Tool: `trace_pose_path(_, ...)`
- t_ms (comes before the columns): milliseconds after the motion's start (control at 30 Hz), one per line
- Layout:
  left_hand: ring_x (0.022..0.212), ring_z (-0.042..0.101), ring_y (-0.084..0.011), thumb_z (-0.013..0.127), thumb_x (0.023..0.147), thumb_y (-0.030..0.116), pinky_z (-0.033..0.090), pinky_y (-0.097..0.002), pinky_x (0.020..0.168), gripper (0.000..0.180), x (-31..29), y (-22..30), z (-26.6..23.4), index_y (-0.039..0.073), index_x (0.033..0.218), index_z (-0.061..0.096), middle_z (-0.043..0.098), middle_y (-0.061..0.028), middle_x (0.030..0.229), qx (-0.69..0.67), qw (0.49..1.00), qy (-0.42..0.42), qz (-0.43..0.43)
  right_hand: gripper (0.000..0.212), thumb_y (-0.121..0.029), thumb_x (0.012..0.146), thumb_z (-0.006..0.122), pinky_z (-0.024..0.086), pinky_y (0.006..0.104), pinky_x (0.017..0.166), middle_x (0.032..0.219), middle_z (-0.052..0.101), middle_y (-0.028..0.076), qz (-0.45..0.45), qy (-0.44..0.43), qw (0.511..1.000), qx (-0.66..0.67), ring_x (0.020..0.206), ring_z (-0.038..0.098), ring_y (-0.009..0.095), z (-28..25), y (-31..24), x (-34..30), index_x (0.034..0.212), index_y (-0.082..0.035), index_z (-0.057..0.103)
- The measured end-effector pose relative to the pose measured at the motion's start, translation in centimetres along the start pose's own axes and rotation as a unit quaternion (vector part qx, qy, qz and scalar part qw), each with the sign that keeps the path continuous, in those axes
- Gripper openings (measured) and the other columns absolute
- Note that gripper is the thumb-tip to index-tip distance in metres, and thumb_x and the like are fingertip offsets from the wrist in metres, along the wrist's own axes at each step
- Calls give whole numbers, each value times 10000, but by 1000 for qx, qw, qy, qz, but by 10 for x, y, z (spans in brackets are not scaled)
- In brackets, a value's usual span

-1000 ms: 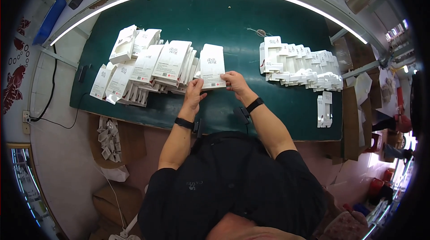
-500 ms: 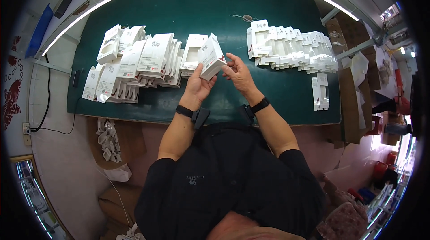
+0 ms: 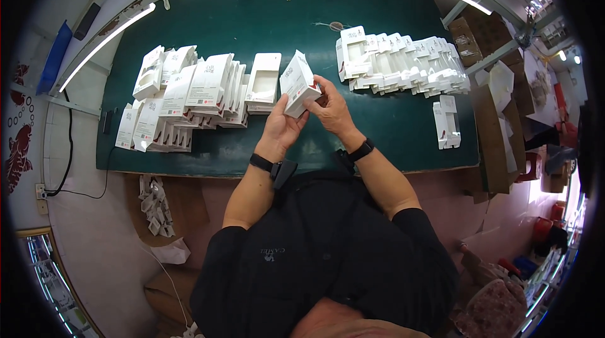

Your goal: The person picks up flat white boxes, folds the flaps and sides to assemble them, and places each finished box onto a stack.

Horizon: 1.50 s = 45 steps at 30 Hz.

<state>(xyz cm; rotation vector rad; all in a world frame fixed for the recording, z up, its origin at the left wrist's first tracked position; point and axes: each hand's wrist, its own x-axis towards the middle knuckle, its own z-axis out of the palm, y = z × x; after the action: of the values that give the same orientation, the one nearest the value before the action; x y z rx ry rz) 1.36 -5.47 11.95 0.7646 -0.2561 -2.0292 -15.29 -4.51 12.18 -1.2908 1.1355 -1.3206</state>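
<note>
A white cardboard box [image 3: 300, 84] is held up over the green table [image 3: 283, 155], its top flap sticking up. My left hand [image 3: 281, 126] grips its lower left side, with the fingers underneath. On the lower right corner, my right hand [image 3: 330, 108] is closed, fingers pressed against the box's end. Just left of my hands stands a white box with a window [image 3: 263, 81]. Farther left are stacked rows of similar white boxes [image 3: 207, 89]. To the right, a fanned row of white window boxes [image 3: 397, 64] leans together.
One separate white box [image 3: 447, 123] lies near the table's right edge. A small round object with string [image 3: 336, 26] rests behind the fanned row. Below the table at left, an open carton [image 3: 179, 205] contains white pieces. Brown cartons [image 3: 491, 130] stand beyond the right edge.
My right hand has closed in on the held box's lower right end, its fingers now against it. My left hand keeps its grip. The whole view has shifted slightly.
</note>
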Motion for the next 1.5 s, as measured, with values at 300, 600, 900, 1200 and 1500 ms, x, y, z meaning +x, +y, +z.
trace_pose_path(300,1087,638,-195,573,1017,443,541,-364,872,439,-4,-4,2,157,1350,553,661,-23,1215,45,995,-53,-67,560,-65,914,728,535,240,780,1134,656,35,-4,23,1000,-12,885,614,62,-17,-19,-8,1421,-35,494)
trace_pose_path(600,1040,649,-162,601,1009,437,552,-324,758,441,2,9,-15,148,1341,580,675,-12,1213,55,993,-91,-48,534,-52,862,713,564,295,782,993,696,72,3,14,1000,4,858,672,130,-13,-20,-12,1367,-46,538)
trace_pose_path(900,1029,634,-137,631,1001,410,526,-317,736,427,4,-3,10,171,1349,563,673,9,1204,107,990,-76,-44,630,-111,870,746,568,294,834,1103,690,94,-46,27,998,21,941,682,144,-33,-24,-15,1436,-90,470)
trace_pose_path(1200,1044,637,-143,620,1007,408,542,-326,749,425,1,4,-4,161,1349,567,680,5,1211,156,984,-80,-34,551,-66,877,713,561,269,805,1065,683,50,-51,68,996,-33,889,666,109,-18,-11,-13,1384,-86,497)
trace_pose_path(1500,1137,632,-179,543,1023,495,514,-355,898,508,30,-6,0,167,1410,517,652,0,1290,72,994,-78,-1,539,-41,904,709,532,262,755,1103,621,39,-27,17,998,58,889,598,77,-33,9,1,1402,-72,507)
